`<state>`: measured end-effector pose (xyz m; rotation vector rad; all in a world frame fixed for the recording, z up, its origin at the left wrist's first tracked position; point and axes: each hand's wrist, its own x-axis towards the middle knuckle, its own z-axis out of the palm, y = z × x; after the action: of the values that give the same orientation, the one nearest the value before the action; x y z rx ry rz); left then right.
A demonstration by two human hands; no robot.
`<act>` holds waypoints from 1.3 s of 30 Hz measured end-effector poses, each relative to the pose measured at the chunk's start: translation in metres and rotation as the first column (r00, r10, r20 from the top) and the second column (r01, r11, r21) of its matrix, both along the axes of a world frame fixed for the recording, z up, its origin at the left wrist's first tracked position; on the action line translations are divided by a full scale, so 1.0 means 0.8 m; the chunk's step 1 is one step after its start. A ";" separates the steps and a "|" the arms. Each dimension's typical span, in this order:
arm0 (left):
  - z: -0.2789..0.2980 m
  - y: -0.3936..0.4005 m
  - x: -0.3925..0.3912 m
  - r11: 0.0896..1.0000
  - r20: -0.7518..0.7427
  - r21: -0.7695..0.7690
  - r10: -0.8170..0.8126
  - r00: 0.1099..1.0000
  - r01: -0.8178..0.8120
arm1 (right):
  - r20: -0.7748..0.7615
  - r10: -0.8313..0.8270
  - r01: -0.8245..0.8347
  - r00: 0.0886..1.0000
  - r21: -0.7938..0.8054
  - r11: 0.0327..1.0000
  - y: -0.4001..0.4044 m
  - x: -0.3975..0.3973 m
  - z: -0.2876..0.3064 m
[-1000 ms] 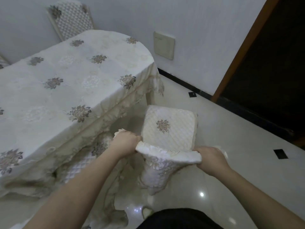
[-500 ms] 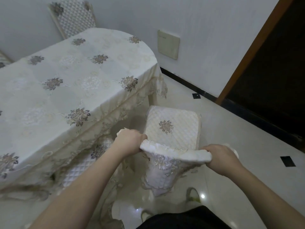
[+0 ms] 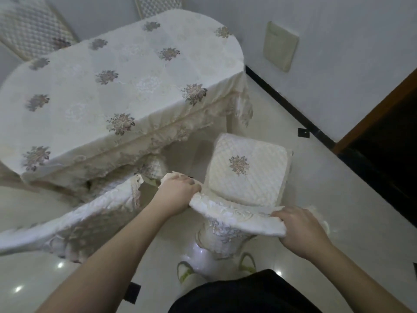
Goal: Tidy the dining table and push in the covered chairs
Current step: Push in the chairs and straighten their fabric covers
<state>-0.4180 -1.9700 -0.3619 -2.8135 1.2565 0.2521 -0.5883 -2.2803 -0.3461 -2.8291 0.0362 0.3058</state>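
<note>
A chair in a cream quilted cover stands in front of me, its seat (image 3: 248,168) off the table's right end, outside the hanging cloth. My left hand (image 3: 178,190) grips the left corner of its covered backrest top (image 3: 234,216). At the right corner my right hand (image 3: 300,229) grips the same top edge. The dining table (image 3: 117,86) lies to the left under a cream cloth with embroidered flowers. A second covered chair (image 3: 74,220) sits at the lower left, its seat under the table's skirt.
Two more quilted chair backs (image 3: 29,30) (image 3: 158,5) show behind the table. A wall with a beige plate (image 3: 281,45) runs along the right, ending at a dark doorway (image 3: 388,141). Glossy tiled floor (image 3: 352,190) lies around the chair; my feet (image 3: 187,271) are beneath it.
The view has pulled back and shifted left, bringing the second chair's back into sight at lower left. The held chair now sits a little farther from the table's skirt. Both hands keep their grip.
</note>
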 end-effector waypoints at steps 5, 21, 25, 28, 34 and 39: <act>0.002 -0.006 -0.018 0.994 -0.026 -0.051 0.098 0.995 -0.099 | 0.036 0.033 -0.032 0.999 -0.012 0.999 -0.003 -0.008 -0.007; -0.013 0.060 -0.155 0.968 0.037 -0.166 0.197 0.980 -0.188 | -0.052 0.190 -0.193 0.980 -0.058 0.979 0.061 -0.116 -0.011; -0.016 0.070 -0.185 0.961 0.040 -0.178 0.221 0.974 -0.211 | -0.114 0.231 -0.242 0.966 -0.100 0.965 0.072 -0.136 -0.010; -0.020 0.068 -0.208 0.949 0.025 -0.177 0.270 0.963 -0.261 | -0.125 0.229 -0.245 0.965 -0.131 0.960 0.071 -0.144 -0.012; -0.046 0.057 -0.255 0.922 0.078 -0.149 0.372 0.925 -0.358 | -0.113 0.272 -0.289 0.956 -0.184 0.940 0.044 -0.151 -0.023; -0.052 0.031 -0.279 0.881 0.091 -0.150 0.465 0.880 -0.450 | -0.088 0.352 -0.363 0.932 -0.219 0.906 0.007 -0.123 -0.020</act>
<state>-0.6412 -1.9455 -0.4032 -3.1408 0.5802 0.0090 -0.6869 -2.2745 -0.3621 -3.0494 -0.4740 0.4750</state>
